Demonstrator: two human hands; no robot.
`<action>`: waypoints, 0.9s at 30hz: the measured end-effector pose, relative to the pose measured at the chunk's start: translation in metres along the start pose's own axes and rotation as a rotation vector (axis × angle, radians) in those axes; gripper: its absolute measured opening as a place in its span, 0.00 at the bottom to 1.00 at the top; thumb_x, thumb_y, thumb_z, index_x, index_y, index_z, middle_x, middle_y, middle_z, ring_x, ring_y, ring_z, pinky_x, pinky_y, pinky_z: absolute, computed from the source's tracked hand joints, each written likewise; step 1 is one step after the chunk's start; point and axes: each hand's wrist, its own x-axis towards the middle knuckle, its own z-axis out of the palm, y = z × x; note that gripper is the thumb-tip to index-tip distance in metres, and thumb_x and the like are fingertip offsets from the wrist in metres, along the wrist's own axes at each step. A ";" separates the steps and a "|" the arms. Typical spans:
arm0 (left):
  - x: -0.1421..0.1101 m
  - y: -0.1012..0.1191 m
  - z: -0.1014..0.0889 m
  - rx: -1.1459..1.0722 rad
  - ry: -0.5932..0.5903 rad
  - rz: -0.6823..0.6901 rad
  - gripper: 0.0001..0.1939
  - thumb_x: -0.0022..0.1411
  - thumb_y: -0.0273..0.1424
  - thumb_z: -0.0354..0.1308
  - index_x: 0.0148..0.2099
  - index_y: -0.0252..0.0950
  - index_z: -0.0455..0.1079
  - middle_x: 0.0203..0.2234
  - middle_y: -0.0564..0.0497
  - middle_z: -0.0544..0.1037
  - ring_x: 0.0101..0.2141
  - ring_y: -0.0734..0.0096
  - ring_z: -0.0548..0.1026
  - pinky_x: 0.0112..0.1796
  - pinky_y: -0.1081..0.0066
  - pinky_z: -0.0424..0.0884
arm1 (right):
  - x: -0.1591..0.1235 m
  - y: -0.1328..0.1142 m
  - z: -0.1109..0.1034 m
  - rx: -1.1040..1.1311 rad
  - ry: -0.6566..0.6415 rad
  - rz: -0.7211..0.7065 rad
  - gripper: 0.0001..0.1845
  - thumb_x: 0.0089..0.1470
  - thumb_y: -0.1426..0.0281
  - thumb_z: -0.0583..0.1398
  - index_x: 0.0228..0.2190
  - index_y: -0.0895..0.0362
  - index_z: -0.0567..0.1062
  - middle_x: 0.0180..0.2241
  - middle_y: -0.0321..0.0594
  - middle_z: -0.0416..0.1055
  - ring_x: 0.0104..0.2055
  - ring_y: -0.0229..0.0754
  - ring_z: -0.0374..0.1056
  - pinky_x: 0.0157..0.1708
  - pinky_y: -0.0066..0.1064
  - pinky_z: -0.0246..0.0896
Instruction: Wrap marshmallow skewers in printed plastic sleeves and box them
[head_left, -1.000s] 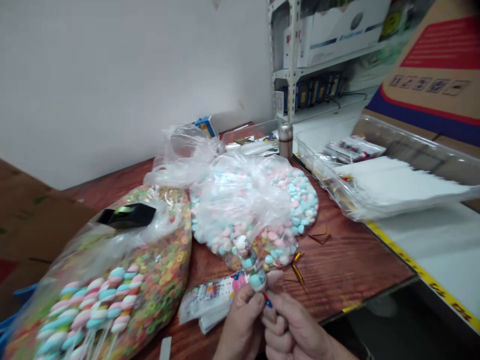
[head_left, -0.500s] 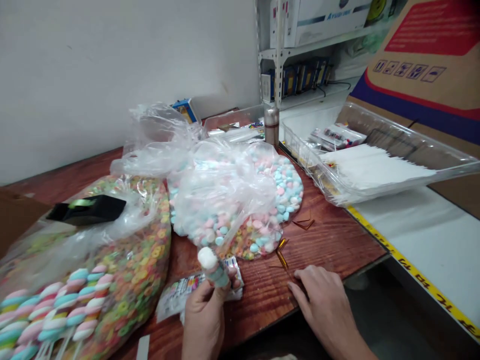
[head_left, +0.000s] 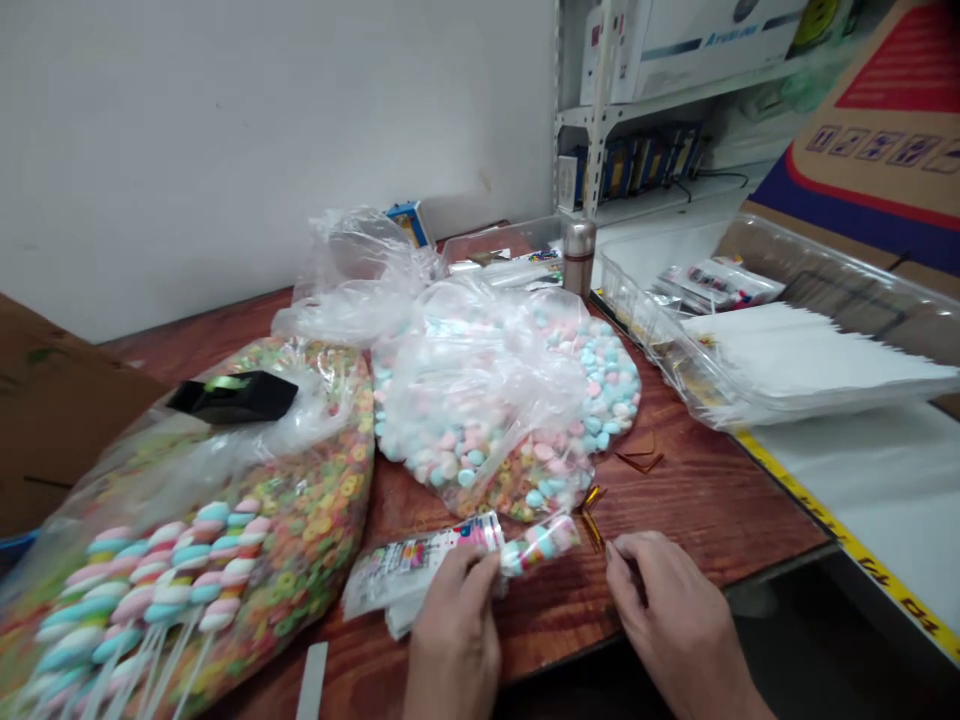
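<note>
While the left hand (head_left: 454, 640) pinches a printed cellophane candy bag (head_left: 420, 565) between thumb and fingers, a pastel marshmallow pop (head_left: 541, 546) juts out level to the right of its top end, lying just above the near part of the bench. This looks like the bagging step, though I can't tell how far the pop sits inside the bag. Over to the right, the right hand (head_left: 667, 620) is near the bench's near edge, its fingers drawn together right beside the gold twist ties (head_left: 592, 522); whether it's pinching one, I can't tell from here. A pop seated in its bag would call for one of those ties round the neck.

Compared with the earlier frame, the big change is the pop: it stood upright in the left fist, white tip up, and now lies on its side. The right hand has shifted slightly closer to the ties.

Behind all this sit a clear bag of pastel marshmallow candies (head_left: 499, 410) and a bag of fruit cereal rings (head_left: 300, 510), with a black tape dispenser (head_left: 232, 396) on top. A clear plastic tray (head_left: 780, 335) rests at the bench's far right corner.
</note>
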 end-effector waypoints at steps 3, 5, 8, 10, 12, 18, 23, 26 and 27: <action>-0.003 0.013 0.017 0.175 0.012 0.099 0.20 0.63 0.20 0.44 0.46 0.39 0.74 0.31 0.45 0.75 0.33 0.64 0.74 0.34 0.68 0.71 | 0.003 -0.019 0.005 0.008 -0.031 -0.154 0.04 0.58 0.77 0.56 0.36 0.57 0.68 0.27 0.40 0.68 0.31 0.43 0.66 0.36 0.35 0.58; -0.002 0.019 0.022 0.236 0.019 0.154 0.17 0.62 0.20 0.45 0.44 0.38 0.73 0.28 0.46 0.74 0.30 0.65 0.73 0.32 0.69 0.70 | 0.000 -0.028 0.013 0.015 -0.075 -0.232 0.04 0.58 0.77 0.56 0.36 0.58 0.68 0.28 0.42 0.69 0.31 0.45 0.65 0.35 0.37 0.57; 0.001 0.023 0.022 0.252 0.022 0.186 0.10 0.61 0.20 0.50 0.38 0.38 0.70 0.25 0.49 0.72 0.27 0.67 0.72 0.30 0.71 0.68 | -0.006 -0.036 0.026 0.008 -0.107 -0.253 0.06 0.58 0.78 0.55 0.31 0.57 0.68 0.25 0.40 0.65 0.28 0.43 0.62 0.32 0.36 0.55; 0.002 0.023 0.019 0.239 0.020 0.197 0.09 0.61 0.21 0.51 0.39 0.38 0.69 0.25 0.50 0.73 0.26 0.68 0.73 0.29 0.72 0.68 | -0.007 -0.038 0.030 0.010 -0.102 -0.228 0.09 0.59 0.78 0.55 0.28 0.56 0.67 0.23 0.38 0.63 0.27 0.43 0.61 0.31 0.36 0.54; 0.001 0.021 0.017 0.220 0.040 0.214 0.12 0.61 0.21 0.52 0.45 0.38 0.68 0.27 0.50 0.76 0.28 0.68 0.75 0.31 0.72 0.69 | -0.007 -0.040 0.031 0.016 -0.102 -0.192 0.10 0.59 0.77 0.54 0.27 0.55 0.67 0.23 0.39 0.63 0.27 0.43 0.60 0.31 0.36 0.54; 0.006 0.024 0.018 -0.070 0.029 0.039 0.12 0.62 0.23 0.52 0.43 0.40 0.74 0.30 0.47 0.79 0.32 0.66 0.76 0.35 0.70 0.70 | -0.001 -0.043 0.030 0.057 -0.072 -0.171 0.09 0.60 0.77 0.54 0.28 0.56 0.67 0.22 0.37 0.63 0.25 0.42 0.60 0.29 0.34 0.53; 0.016 0.035 0.024 -0.836 -0.037 -0.655 0.04 0.57 0.31 0.60 0.34 0.35 0.73 0.22 0.52 0.72 0.24 0.75 0.68 0.27 0.75 0.64 | 0.004 -0.045 0.032 0.364 -0.122 0.044 0.08 0.61 0.74 0.53 0.29 0.55 0.67 0.24 0.37 0.68 0.26 0.40 0.66 0.29 0.30 0.58; 0.019 0.037 0.030 -1.254 -0.048 -0.876 0.10 0.55 0.34 0.64 0.35 0.32 0.70 0.17 0.59 0.62 0.18 0.83 0.55 0.20 0.79 0.52 | 0.010 -0.043 0.032 0.715 -0.333 0.376 0.10 0.62 0.69 0.53 0.28 0.53 0.66 0.24 0.34 0.70 0.25 0.39 0.68 0.27 0.28 0.60; 0.019 0.037 0.031 -1.321 -0.051 -0.897 0.11 0.55 0.34 0.64 0.35 0.32 0.70 0.17 0.59 0.61 0.18 0.84 0.53 0.20 0.79 0.50 | 0.013 -0.042 0.032 0.786 -0.379 0.446 0.10 0.62 0.68 0.53 0.28 0.53 0.66 0.24 0.34 0.70 0.26 0.39 0.69 0.28 0.28 0.62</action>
